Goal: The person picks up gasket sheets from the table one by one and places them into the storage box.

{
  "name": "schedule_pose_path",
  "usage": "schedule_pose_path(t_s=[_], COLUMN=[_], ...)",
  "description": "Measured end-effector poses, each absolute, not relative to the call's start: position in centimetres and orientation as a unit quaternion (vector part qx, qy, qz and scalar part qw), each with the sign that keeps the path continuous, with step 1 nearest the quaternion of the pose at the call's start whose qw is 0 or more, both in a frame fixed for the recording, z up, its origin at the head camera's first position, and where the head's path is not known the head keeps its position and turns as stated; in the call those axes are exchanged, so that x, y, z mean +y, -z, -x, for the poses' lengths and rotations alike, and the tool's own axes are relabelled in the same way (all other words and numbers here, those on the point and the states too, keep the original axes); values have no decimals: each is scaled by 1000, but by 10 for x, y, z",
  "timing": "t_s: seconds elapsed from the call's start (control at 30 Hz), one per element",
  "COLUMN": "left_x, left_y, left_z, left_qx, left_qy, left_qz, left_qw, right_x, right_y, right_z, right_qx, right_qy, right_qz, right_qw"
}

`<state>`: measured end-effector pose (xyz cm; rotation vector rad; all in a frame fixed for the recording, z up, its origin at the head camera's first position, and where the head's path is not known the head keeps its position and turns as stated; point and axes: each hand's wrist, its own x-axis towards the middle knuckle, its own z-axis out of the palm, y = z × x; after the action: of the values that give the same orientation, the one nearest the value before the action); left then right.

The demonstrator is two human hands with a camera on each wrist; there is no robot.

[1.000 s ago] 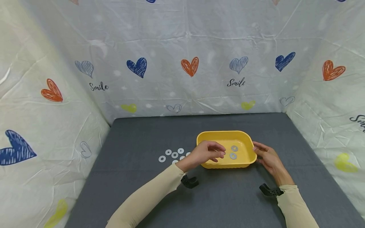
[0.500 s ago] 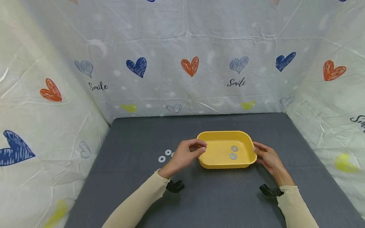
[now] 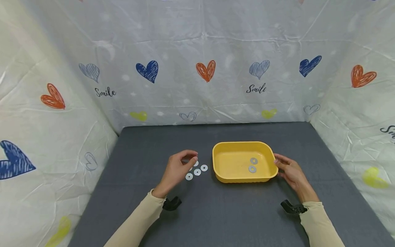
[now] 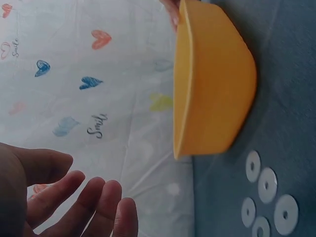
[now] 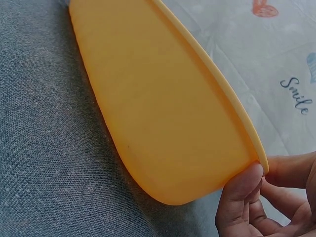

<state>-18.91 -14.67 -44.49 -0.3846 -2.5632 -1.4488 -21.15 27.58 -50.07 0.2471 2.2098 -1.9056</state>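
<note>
My right hand (image 3: 291, 174) pinches the rim of the yellow tray (image 3: 229, 161) at its right end, with one fingertip pressed to the outer wall just under the lip and another finger behind it. The tray sits upright on the dark grey table cloth (image 3: 240, 212), right of centre, its long side running left to right. Two flat grey washers (image 3: 251, 161) lie on its floor in the right half, one nearer me than the other and well apart from my fingers. My left hand (image 3: 176, 169) holds nothing: the thumb (image 4: 47, 165) and loosely bent fingers (image 4: 101, 210) stand apart from each other, left of the tray and near a group of loose washers (image 3: 201, 168) on the cloth. In the head view this hand covers part of that group, so I cannot count them all there; the left wrist view has five, with a gap between them and my fingertips. Both my arms wear beige sleeves (image 3: 135, 221), with a black wrist mount (image 3: 173, 203) at each cuff. Behind the table hangs a pale curtain (image 3: 172, 44) printed with hearts and the word "Smile".
</note>
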Motion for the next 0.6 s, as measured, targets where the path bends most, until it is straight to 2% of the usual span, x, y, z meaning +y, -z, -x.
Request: schedule_pose_path(t_s=[0.37, 0.6], left_x=[-180, -193], left_y=[462, 475], left_z=[188, 187], left_qx=[-886, -897], left_qy=[429, 407], left_qz=[98, 85], left_qw=[148, 147], right_x=[275, 275], right_y=[500, 499], right_z=[212, 212], right_qx=[747, 746], right_qy=[650, 650], right_qz=[-91, -89], right_qw=[108, 110])
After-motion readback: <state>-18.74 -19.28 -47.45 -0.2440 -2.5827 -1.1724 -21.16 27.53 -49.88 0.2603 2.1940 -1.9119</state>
